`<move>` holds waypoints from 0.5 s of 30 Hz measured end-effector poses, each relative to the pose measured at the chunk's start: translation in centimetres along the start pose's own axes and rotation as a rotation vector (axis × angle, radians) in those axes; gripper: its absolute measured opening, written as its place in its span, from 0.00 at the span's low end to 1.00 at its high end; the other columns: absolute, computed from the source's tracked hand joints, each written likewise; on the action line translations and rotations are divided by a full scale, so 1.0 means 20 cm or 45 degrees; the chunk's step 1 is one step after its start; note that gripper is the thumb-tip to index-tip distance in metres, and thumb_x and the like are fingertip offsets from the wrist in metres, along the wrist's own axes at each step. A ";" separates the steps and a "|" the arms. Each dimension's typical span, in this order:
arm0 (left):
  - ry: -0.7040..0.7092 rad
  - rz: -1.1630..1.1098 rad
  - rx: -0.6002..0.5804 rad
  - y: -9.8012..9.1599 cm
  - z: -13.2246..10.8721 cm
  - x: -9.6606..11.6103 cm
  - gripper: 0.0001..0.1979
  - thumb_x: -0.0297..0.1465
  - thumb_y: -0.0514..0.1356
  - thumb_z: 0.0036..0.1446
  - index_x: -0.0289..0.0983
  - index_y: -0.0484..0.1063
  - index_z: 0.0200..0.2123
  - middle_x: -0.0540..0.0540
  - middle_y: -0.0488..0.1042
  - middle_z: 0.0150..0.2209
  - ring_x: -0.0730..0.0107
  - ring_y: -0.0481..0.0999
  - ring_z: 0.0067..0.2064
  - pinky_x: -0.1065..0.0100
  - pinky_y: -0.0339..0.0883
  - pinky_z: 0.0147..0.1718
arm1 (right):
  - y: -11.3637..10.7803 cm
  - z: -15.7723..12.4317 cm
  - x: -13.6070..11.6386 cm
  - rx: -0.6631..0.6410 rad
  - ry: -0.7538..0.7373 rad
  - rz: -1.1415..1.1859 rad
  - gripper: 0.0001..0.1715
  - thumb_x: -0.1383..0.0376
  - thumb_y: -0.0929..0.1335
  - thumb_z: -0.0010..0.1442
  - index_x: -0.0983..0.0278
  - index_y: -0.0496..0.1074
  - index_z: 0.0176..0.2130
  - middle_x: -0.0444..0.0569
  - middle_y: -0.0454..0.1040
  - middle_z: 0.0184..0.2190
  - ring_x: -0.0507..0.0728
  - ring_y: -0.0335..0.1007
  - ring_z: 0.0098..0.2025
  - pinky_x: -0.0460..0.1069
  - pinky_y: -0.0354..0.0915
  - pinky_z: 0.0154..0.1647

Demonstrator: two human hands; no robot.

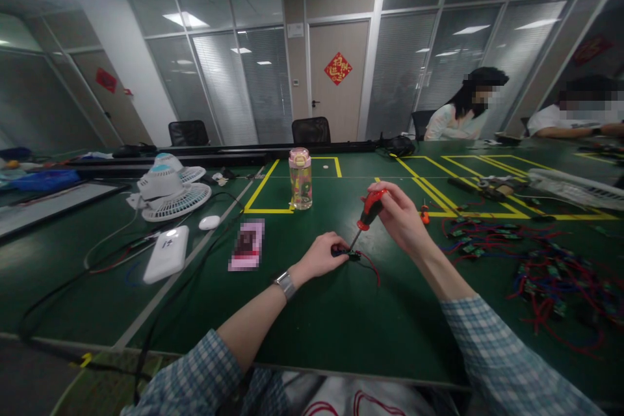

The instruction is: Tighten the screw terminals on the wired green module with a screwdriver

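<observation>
Clock centre: the small circuit board (354,256) on the green worktop (312,331) in front of you, 12 o'clock straight ahead
Your left hand (324,255): at 9 o'clock, fingers and thumb nearly together, pinching the board's near-left end
Your right hand (400,213): at 1 o'clock and raised, fingers closed round the handle of the red-and-black screwdriver (370,210)
Screwdriver shaft: slanting down toward 7 o'clock to the board; you cannot tell whether the tip touches
Red wire (376,269): curling from the board toward 4 o'clock
Bottle (301,183): upright at 11 o'clock
Orange-handled tool (424,214): at 1 o'clock, beyond your right wrist
Tangle of wired boards (550,276): at 3 o'clock
</observation>
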State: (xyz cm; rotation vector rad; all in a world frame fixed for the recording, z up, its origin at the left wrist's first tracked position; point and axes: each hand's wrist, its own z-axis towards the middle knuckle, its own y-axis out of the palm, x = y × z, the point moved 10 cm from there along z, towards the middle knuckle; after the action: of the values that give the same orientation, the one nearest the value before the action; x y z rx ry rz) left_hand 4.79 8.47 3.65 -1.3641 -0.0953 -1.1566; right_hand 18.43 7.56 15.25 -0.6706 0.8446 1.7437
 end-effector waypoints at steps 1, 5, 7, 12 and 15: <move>-0.005 -0.002 -0.005 0.00 0.00 0.00 0.09 0.32 0.63 0.56 0.35 0.76 0.40 0.46 0.74 0.39 0.68 0.73 0.40 0.68 0.67 0.41 | 0.00 0.00 0.00 -0.002 0.000 -0.017 0.11 0.53 0.72 0.56 0.53 0.75 0.39 0.42 0.76 0.36 0.53 0.73 0.38 0.50 0.72 0.43; 0.016 0.003 0.010 0.00 0.01 0.00 0.08 0.31 0.63 0.56 0.35 0.77 0.39 0.47 0.74 0.37 0.69 0.73 0.39 0.68 0.67 0.40 | 0.02 -0.01 -0.01 -0.035 0.025 -0.088 0.15 0.53 0.70 0.60 0.53 0.74 0.46 0.44 0.77 0.38 0.54 0.74 0.40 0.50 0.70 0.43; 0.025 0.012 0.024 0.01 0.01 -0.01 0.07 0.30 0.63 0.55 0.35 0.77 0.38 0.47 0.74 0.37 0.69 0.73 0.38 0.69 0.67 0.39 | 0.03 -0.01 -0.02 -0.044 0.016 -0.089 0.17 0.53 0.68 0.61 0.53 0.72 0.49 0.46 0.78 0.40 0.55 0.74 0.42 0.51 0.70 0.45; 0.013 0.007 0.024 0.01 0.01 -0.01 0.07 0.30 0.63 0.55 0.36 0.77 0.38 0.47 0.74 0.36 0.69 0.73 0.38 0.69 0.67 0.39 | 0.03 0.00 0.00 -0.031 0.003 0.012 0.12 0.52 0.67 0.63 0.54 0.72 0.42 0.45 0.78 0.39 0.56 0.74 0.43 0.54 0.70 0.47; -0.005 -0.020 0.010 0.00 0.01 -0.01 0.08 0.31 0.63 0.55 0.35 0.77 0.39 0.46 0.74 0.38 0.68 0.73 0.39 0.68 0.67 0.40 | 0.01 0.00 0.01 -0.016 0.014 0.031 0.11 0.53 0.70 0.59 0.54 0.73 0.40 0.44 0.76 0.39 0.55 0.74 0.41 0.52 0.71 0.44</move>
State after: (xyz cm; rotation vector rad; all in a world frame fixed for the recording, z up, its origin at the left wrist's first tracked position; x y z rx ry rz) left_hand 4.80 8.63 3.57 -1.3607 -0.1137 -1.1655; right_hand 18.19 7.62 15.15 -0.6812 0.8531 1.7703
